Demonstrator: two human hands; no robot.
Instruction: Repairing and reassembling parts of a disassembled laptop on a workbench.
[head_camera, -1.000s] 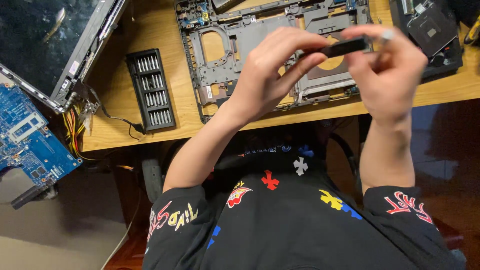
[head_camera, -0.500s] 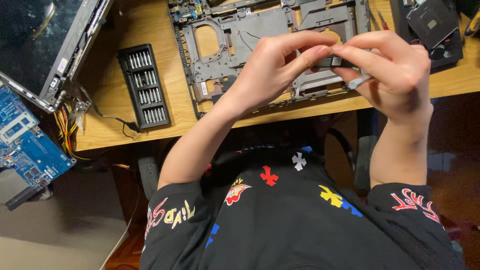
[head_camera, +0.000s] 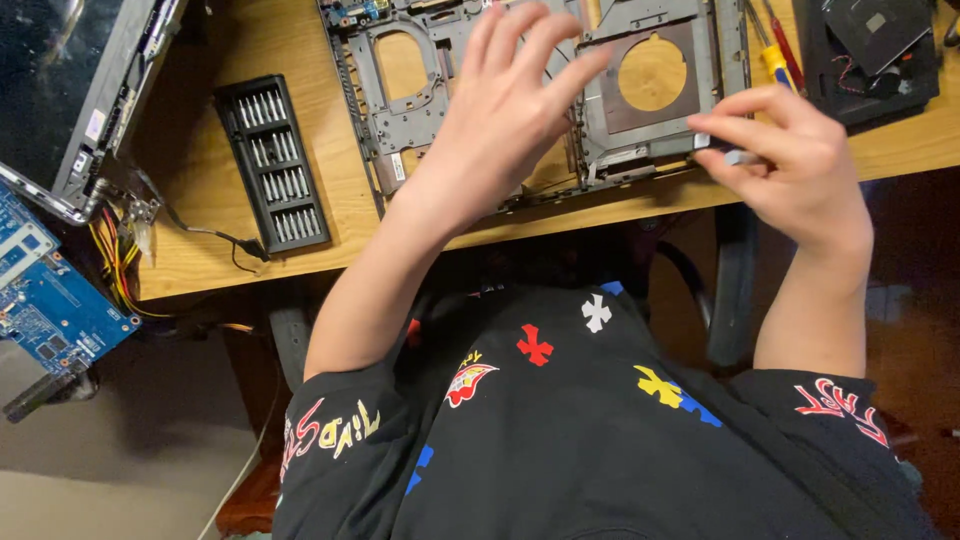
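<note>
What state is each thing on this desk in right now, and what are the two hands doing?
Left hand: open, fingers spread, above the frame.
Right hand: pinching a small grey part.
Grey laptop frame: stripped bare, lying flat.
Black bit case: open, bits in rows.
Blue circuit board: bare, off the desk's left edge.
Screwdrivers: lying on the wooden desk.

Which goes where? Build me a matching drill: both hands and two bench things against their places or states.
1 left hand
2 right hand
3 black bit case
4 blue circuit board

A past the desk's left edge
B spread open over the grey frame
C pinching a small grey part
D on the desk, left of the frame

Pairs: 1-B, 2-C, 3-D, 4-A
</note>
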